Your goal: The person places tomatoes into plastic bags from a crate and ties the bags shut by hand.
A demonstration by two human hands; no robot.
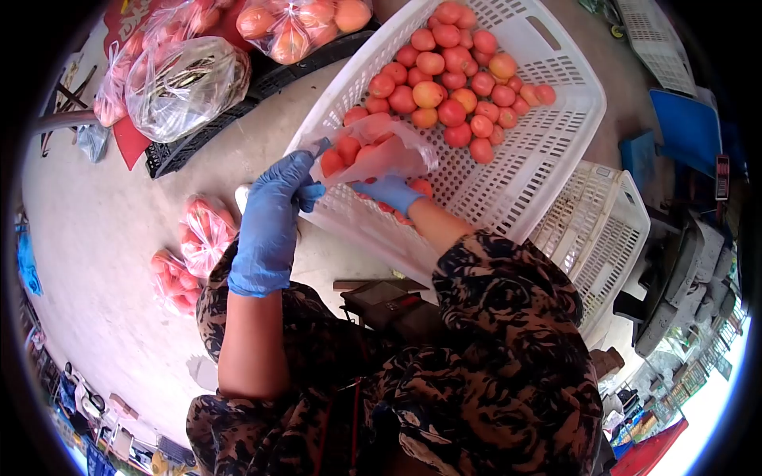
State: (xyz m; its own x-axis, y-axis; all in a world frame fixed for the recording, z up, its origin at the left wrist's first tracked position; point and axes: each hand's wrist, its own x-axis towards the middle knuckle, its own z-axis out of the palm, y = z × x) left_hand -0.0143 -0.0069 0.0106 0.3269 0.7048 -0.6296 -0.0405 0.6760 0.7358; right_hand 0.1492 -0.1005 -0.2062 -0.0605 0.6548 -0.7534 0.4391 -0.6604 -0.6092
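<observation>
The left hand [292,178], in a blue glove, has its fingers closed on the gathered edge of the plastic bag [405,151], right at the near corner of the white crate [548,178]. And the right hand [390,193], gloved in blue too, is down in the crate just below the bag; its fingertips are partly hidden, so I can't tell whether they grip anything. Inside that bag, a cluster of red tomatoes [348,149] shows through the thin film, over the crate's near end. Beyond it, loose tomatoes [452,111] crowd the far part of the crate, mostly red, a few orange. Out on the floor, to the left, sit two filled bags [208,234], side by side. Up at the top left, a clear bag [186,87] bulges over the black crate [171,155], and a second white crate [623,230] sits to the right.
</observation>
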